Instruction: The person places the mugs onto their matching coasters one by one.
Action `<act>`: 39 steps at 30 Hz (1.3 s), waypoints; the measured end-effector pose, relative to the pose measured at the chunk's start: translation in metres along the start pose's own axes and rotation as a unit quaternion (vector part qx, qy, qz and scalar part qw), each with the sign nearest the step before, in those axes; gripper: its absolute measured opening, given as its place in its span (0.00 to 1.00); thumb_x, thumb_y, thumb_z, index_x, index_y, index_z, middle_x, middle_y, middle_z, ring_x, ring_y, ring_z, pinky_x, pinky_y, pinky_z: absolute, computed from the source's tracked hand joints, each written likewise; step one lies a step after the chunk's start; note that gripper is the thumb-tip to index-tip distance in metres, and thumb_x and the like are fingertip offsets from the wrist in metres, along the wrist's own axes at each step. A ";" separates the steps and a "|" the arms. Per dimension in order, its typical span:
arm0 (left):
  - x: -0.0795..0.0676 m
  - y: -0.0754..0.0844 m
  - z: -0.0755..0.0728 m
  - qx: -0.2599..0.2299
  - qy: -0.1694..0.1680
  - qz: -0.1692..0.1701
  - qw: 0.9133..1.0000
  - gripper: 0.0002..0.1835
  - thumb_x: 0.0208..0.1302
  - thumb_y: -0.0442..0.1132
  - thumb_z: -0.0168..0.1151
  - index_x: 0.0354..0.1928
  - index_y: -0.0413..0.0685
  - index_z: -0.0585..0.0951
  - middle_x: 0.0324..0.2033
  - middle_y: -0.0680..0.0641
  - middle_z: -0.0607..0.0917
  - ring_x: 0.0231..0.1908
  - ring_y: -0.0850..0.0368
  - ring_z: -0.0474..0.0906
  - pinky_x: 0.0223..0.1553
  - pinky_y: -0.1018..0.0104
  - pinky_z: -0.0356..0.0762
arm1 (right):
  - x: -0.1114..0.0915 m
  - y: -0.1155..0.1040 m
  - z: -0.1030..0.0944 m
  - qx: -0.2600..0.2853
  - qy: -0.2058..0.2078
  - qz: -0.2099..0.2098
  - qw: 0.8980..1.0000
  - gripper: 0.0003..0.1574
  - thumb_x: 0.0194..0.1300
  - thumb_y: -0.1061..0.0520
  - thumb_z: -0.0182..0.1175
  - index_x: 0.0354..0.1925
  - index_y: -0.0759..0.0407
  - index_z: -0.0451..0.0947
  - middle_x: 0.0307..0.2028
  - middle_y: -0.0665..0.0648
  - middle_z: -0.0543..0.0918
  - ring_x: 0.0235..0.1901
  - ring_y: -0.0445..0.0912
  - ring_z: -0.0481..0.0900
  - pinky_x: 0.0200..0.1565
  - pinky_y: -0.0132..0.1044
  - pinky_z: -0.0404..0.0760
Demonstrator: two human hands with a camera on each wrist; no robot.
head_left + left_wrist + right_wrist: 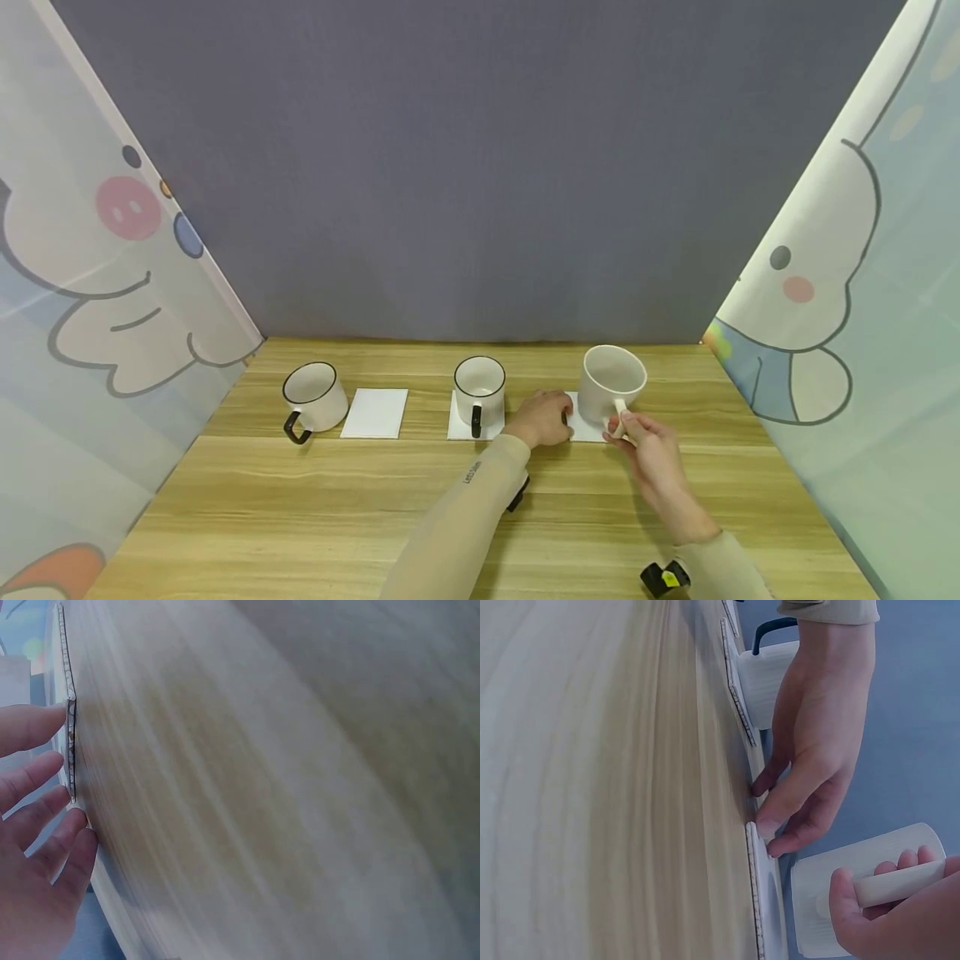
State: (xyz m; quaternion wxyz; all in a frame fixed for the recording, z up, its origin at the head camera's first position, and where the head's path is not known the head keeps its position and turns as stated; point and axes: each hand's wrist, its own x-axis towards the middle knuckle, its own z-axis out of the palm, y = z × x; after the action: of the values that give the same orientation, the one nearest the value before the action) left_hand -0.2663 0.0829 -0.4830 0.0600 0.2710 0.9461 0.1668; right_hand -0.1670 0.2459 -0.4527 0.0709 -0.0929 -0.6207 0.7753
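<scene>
In the head view, my right hand [660, 457] grips the light handle of a white mug [597, 402], which sits upright over a white square coaster [581, 431] at the right. My left hand [542, 417] is palm down at that coaster's left edge, its fingers bent slightly. From the right wrist, the left thumb and fingertips [768, 828] show right at the coaster's corner, while the right fingers [844, 900] wrap the mug's handle. Spread, relaxed fingers [46, 802] line up along the coaster's edge in the left wrist view.
A black-rimmed white mug [487, 407] stands on a middle coaster [454, 430], its black handle toward me. Farther left, another black-rimmed mug [324, 410] is on the wooden table [300, 508], left of a bare white coaster [375, 413]. A grey panel [480, 167] closes the back.
</scene>
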 end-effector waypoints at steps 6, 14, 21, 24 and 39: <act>0.001 0.000 0.003 -0.012 0.001 -0.002 1.000 0.16 0.59 0.49 0.71 0.48 0.58 0.81 0.45 0.62 0.81 0.46 0.61 0.73 0.49 0.67 0.73 | 0.000 0.005 -0.001 0.002 0.004 0.010 1.000 0.15 0.78 0.64 0.48 0.43 0.77 0.77 0.33 0.54 0.80 0.38 0.42 0.80 0.49 0.40 0.83; -0.001 0.001 0.001 -0.022 0.009 0.002 1.000 0.16 0.59 0.48 0.71 0.48 0.57 0.81 0.47 0.61 0.82 0.46 0.60 0.73 0.48 0.67 0.73 | -0.001 0.009 -0.001 0.015 0.002 0.028 0.999 0.14 0.78 0.65 0.47 0.42 0.74 0.77 0.34 0.54 0.80 0.39 0.43 0.80 0.51 0.39 0.82; -0.004 0.001 -0.004 -0.021 0.002 0.001 1.000 0.16 0.60 0.48 0.71 0.48 0.56 0.81 0.48 0.59 0.82 0.48 0.59 0.73 0.50 0.67 0.73 | 0.000 0.009 0.000 -0.004 -0.011 0.033 0.999 0.16 0.78 0.64 0.46 0.46 0.79 0.75 0.36 0.56 0.80 0.40 0.44 0.80 0.52 0.40 0.82; -0.005 0.001 -0.006 -0.022 -0.005 0.001 1.000 0.17 0.59 0.46 0.72 0.50 0.55 0.82 0.48 0.58 0.83 0.49 0.58 0.74 0.51 0.67 0.74 | 0.001 0.009 0.000 -0.018 -0.017 0.035 0.999 0.17 0.78 0.64 0.46 0.48 0.81 0.73 0.37 0.56 0.80 0.41 0.45 0.80 0.53 0.40 0.81; -0.024 0.024 -0.026 -0.004 0.035 -0.009 0.999 0.07 0.61 0.39 0.65 0.41 0.50 0.84 0.36 0.53 0.84 0.35 0.59 0.78 0.36 0.65 0.78 | 0.003 0.010 -0.004 -0.074 -0.029 0.028 0.996 0.20 0.80 0.62 0.44 0.50 0.83 0.71 0.39 0.57 0.79 0.41 0.43 0.80 0.52 0.40 0.82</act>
State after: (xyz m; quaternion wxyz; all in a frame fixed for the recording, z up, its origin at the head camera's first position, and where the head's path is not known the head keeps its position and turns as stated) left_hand -0.2397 0.0820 -0.4503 0.0295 0.2567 0.9492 0.1794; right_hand -0.1688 0.2482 -0.4632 0.0240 -0.0930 -0.6757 0.7309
